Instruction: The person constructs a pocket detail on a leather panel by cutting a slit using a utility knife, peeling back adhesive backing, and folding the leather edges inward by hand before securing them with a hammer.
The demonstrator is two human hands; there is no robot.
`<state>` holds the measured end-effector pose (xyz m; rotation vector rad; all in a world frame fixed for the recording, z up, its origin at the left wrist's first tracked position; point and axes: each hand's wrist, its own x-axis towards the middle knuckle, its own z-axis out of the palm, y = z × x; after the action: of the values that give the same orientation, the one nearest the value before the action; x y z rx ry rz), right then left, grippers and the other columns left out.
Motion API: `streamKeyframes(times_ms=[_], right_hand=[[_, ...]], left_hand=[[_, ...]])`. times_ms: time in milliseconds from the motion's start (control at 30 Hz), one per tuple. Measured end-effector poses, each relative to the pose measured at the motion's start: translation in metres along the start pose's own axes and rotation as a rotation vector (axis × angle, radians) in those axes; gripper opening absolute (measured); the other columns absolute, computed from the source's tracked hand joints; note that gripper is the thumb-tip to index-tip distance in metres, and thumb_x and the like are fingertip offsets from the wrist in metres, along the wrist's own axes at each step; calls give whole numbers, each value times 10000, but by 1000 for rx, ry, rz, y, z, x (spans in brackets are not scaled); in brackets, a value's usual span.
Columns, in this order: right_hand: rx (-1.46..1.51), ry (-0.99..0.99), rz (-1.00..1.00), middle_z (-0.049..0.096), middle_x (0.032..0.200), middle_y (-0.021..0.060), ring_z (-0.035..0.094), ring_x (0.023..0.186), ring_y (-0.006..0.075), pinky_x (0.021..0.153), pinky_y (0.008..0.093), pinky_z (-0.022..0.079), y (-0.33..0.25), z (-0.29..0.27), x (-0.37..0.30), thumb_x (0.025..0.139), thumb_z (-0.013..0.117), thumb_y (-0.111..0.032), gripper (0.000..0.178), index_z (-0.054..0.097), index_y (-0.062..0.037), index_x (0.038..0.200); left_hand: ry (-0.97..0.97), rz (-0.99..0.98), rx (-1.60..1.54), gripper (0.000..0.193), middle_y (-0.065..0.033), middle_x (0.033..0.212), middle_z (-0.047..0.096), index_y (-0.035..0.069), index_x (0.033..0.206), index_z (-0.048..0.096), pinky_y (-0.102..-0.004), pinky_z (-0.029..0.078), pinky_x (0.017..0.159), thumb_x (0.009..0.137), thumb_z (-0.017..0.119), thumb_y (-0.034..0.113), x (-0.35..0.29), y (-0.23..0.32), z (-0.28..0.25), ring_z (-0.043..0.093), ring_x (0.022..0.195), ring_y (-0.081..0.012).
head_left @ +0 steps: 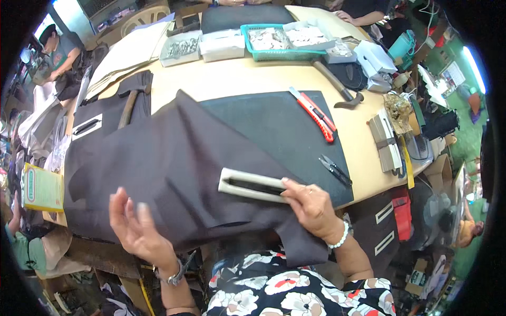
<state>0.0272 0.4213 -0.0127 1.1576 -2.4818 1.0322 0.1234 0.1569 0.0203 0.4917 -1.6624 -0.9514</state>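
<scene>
A large dark brown sheet of cloth or leather point(137, 158) lies rumpled over the near left of the table, with a raised fold at its far side and its near edge hanging toward me. On it is an off-white rectangular frame point(237, 190) with a long dark slot. My right hand point(311, 205) pinches the right end of this frame between thumb and fingers; whether it grips the sheet too is hidden. My left hand point(138, 229) is held over the sheet's near left part, fingers spread and somewhat blurred, holding nothing.
A black mat point(263, 126) bears a red utility knife point(316, 116) and black thread snips point(334, 169). Hammers lie left point(129, 108) and right point(337, 84). Trays of small parts point(284, 52) line the back. A yellow tin point(44, 188) stands at left. Other people sit around.
</scene>
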Motion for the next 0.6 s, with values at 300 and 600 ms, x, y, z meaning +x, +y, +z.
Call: streamKeyframes(times_ms=[300, 600], right_hand=[[23, 47, -178, 673, 857, 109, 678, 812, 226, 694, 330, 551, 12, 20, -6, 738, 660, 18, 329, 612, 3, 1063], [-27, -60, -237, 659, 842, 121, 665, 815, 235, 725, 337, 557, 15, 14, -8, 758, 640, -11, 300, 608, 9, 1055]], left_hand=[[-1512, 508, 87, 137, -93, 800, 608, 36, 868, 665, -388, 450, 676, 775, 677, 136, -25, 1, 89, 592, 752, -281], [-1486, 400, -48, 122, -63, 799, 586, 70, 873, 684, -362, 437, 677, 798, 652, 161, -20, -23, 74, 569, 775, -237]])
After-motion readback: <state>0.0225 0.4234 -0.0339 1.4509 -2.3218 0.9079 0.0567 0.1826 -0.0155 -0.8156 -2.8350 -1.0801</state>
